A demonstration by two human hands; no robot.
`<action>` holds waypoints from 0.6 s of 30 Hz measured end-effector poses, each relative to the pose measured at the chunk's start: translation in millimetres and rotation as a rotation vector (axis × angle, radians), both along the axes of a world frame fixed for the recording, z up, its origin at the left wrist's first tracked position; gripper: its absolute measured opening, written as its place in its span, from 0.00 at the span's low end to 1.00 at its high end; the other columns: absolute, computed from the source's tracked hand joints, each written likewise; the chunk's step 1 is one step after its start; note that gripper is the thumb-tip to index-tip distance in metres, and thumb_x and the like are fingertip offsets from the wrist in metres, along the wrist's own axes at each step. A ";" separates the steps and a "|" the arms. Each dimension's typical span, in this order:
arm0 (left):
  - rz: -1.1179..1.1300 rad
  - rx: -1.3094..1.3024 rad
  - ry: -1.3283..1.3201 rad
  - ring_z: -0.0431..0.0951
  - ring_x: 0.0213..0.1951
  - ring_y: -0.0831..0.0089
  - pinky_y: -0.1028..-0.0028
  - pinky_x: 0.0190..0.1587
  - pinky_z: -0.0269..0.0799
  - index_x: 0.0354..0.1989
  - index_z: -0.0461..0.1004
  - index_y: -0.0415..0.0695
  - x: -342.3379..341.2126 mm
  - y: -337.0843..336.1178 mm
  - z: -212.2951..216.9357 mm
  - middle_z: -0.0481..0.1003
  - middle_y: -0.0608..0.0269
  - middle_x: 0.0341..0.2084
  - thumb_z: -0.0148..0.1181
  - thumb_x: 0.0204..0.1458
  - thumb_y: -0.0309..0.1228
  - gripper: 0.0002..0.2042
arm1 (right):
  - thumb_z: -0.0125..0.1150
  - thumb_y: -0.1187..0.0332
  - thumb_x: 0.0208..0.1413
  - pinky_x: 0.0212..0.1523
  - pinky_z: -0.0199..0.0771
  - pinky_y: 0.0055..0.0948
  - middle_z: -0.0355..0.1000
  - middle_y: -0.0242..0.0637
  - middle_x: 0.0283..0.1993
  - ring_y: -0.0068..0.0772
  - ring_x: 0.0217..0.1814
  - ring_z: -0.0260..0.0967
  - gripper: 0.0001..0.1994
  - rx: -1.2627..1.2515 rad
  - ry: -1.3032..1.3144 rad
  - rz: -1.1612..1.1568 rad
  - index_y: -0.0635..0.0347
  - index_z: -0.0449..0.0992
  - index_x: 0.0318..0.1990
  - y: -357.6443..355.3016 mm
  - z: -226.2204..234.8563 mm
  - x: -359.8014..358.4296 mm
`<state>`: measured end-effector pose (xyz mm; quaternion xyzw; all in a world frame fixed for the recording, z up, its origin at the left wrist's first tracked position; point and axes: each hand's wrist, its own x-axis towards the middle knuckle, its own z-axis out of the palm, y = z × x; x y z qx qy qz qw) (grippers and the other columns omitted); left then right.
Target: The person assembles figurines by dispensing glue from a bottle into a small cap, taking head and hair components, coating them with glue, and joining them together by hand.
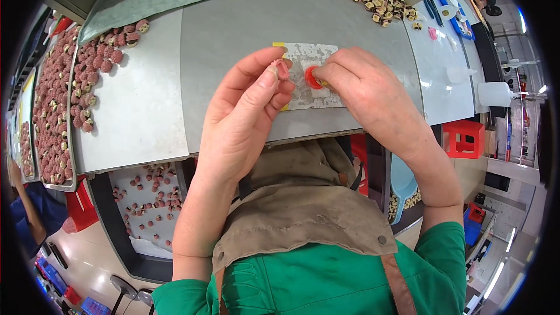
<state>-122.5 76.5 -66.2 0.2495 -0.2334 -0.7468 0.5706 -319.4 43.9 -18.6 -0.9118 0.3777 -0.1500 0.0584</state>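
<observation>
From the head view, near the middle of the frame, the left hand [245,105] pinches a small pink ribbed piece [282,69] between thumb and forefinger, lifted just clear of the grey surface [233,29], apparently to keep it ready. The right hand [361,90] presses its fingertips around a round red part [313,77] on a worn white plate [312,58], seemingly steadying it there. Heaps of similar pink pieces [55,105] fill trays at the left edge, and more lie at upper right [379,3].
</observation>
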 end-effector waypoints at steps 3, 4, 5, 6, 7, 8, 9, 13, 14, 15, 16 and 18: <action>-0.029 -0.032 0.010 0.72 0.43 0.80 0.78 0.49 0.68 0.55 0.67 0.41 1.6 1.3 -1.9 0.72 0.65 0.44 0.54 0.60 0.31 0.16 | 0.58 0.77 0.47 0.39 0.70 0.34 0.68 0.39 0.35 0.41 0.39 0.68 0.10 0.085 -0.087 -0.009 0.63 0.74 0.39 -3.2 -3.7 -5.5; -0.030 -0.027 0.008 0.72 0.43 0.81 0.78 0.49 0.68 0.56 0.66 0.40 1.4 2.2 -1.2 0.72 0.65 0.43 0.53 0.60 0.30 0.17 | 0.58 0.77 0.47 0.39 0.70 0.34 0.68 0.39 0.35 0.41 0.39 0.68 0.10 0.077 -0.091 -0.006 0.63 0.74 0.39 -3.3 -5.2 -6.5; -0.032 -0.022 0.007 0.72 0.42 0.81 0.79 0.48 0.68 0.58 0.65 0.39 1.1 2.4 -0.6 0.72 0.66 0.43 0.52 0.61 0.30 0.17 | 0.58 0.77 0.49 0.39 0.70 0.33 0.68 0.40 0.37 0.41 0.39 0.68 0.09 0.170 -0.163 -0.030 0.63 0.74 0.40 -3.5 -6.5 -7.8; -0.031 -0.029 0.003 0.72 0.42 0.81 0.79 0.48 0.68 0.58 0.65 0.39 1.2 2.3 -0.7 0.72 0.66 0.43 0.52 0.61 0.30 0.17 | 0.58 0.77 0.51 0.40 0.70 0.33 0.69 0.41 0.38 0.41 0.39 0.69 0.09 0.264 -0.234 -0.054 0.63 0.74 0.41 -3.8 -7.6 -9.2; -0.042 -0.025 0.002 0.72 0.43 0.81 0.78 0.49 0.68 0.56 0.66 0.39 1.3 1.9 -1.0 0.72 0.65 0.43 0.53 0.61 0.30 0.17 | 0.58 0.77 0.51 0.40 0.70 0.33 0.69 0.41 0.38 0.41 0.39 0.69 0.09 0.258 -0.238 -0.052 0.63 0.74 0.41 -3.3 -8.5 -11.0; -0.052 -0.017 -0.001 0.72 0.43 0.80 0.78 0.49 0.68 0.55 0.67 0.40 1.9 1.8 -1.2 0.72 0.65 0.44 0.54 0.61 0.31 0.16 | 0.57 0.77 0.52 0.40 0.70 0.31 0.69 0.40 0.38 0.39 0.39 0.69 0.09 0.303 -0.294 -0.089 0.63 0.74 0.41 -1.7 -10.5 -12.4; -0.052 -0.019 -0.005 0.72 0.43 0.80 0.78 0.49 0.68 0.55 0.67 0.40 1.6 1.6 0.3 0.72 0.65 0.44 0.54 0.61 0.31 0.16 | 0.57 0.78 0.53 0.41 0.70 0.29 0.69 0.40 0.39 0.36 0.39 0.69 0.09 0.349 -0.349 -0.126 0.63 0.74 0.42 -0.2 -11.5 -13.1; -0.073 -0.001 -0.047 0.72 0.43 0.79 0.77 0.50 0.68 0.55 0.67 0.39 1.4 0.8 3.6 0.72 0.66 0.43 0.54 0.61 0.31 0.16 | 0.56 0.79 0.52 0.43 0.69 0.27 0.69 0.38 0.40 0.32 0.41 0.70 0.09 0.460 -0.425 -0.232 0.63 0.74 0.42 4.8 -10.2 -11.9; -0.086 -0.008 -0.063 0.72 0.44 0.79 0.77 0.50 0.67 0.55 0.67 0.39 1.5 1.4 3.5 0.72 0.66 0.43 0.54 0.61 0.31 0.16 | 0.56 0.78 0.53 0.45 0.69 0.26 0.70 0.37 0.41 0.29 0.43 0.69 0.09 0.436 -0.480 -0.227 0.64 0.74 0.43 5.4 -7.7 -10.7; -0.087 -0.005 -0.065 0.72 0.44 0.79 0.77 0.50 0.67 0.55 0.67 0.39 1.4 1.8 3.6 0.72 0.66 0.43 0.54 0.61 0.31 0.16 | 0.56 0.78 0.54 0.46 0.68 0.25 0.70 0.36 0.41 0.27 0.44 0.69 0.09 0.411 -0.534 -0.222 0.64 0.73 0.44 5.9 -6.7 -10.1; -0.077 -0.007 -0.072 0.72 0.44 0.79 0.77 0.50 0.67 0.55 0.67 0.39 1.2 2.3 4.0 0.72 0.66 0.43 0.54 0.61 0.32 0.16 | 0.56 0.78 0.54 0.46 0.68 0.25 0.70 0.36 0.41 0.27 0.44 0.69 0.09 0.414 -0.536 -0.223 0.64 0.73 0.44 5.9 -7.4 -10.0; -0.066 -0.012 -0.079 0.72 0.44 0.79 0.77 0.50 0.67 0.55 0.67 0.39 0.2 0.4 3.9 0.72 0.66 0.43 0.54 0.61 0.32 0.16 | 0.54 0.77 0.58 0.49 0.68 0.24 0.69 0.34 0.43 0.25 0.47 0.68 0.09 0.524 -0.697 -0.237 0.65 0.72 0.46 2.2 -8.4 -10.2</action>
